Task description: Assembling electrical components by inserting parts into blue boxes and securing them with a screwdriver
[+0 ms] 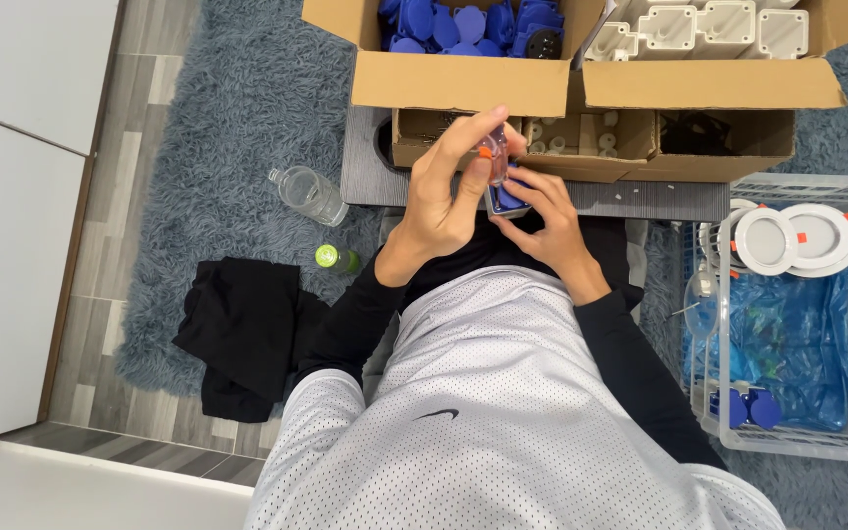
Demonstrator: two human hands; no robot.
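Left hand (pixel 441 201) pinches screwdriver (pixel 492 157) w/ orange-tipped handle upright; right hand (pixel 542 218) clasps blue plug part (pixel 508 196). Risk: tip slips off, part drops.

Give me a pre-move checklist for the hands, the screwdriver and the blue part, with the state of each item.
1. Left hand grips the orange-collared screwdriver: ok, fingers wrap it.
2. Right hand steadies the blue part: ok, the part sits under its fingers.
3. Screwdriver tip seated in a screw: cannot tell, the tip is hidden.
4. Blue part supported over the grey table: ok, held at its near edge.
5. Small cardboard tray of pale small pieces close to the hands: ok.
6. Clear plastic bottle away from the hands: ok, lying on the rug.
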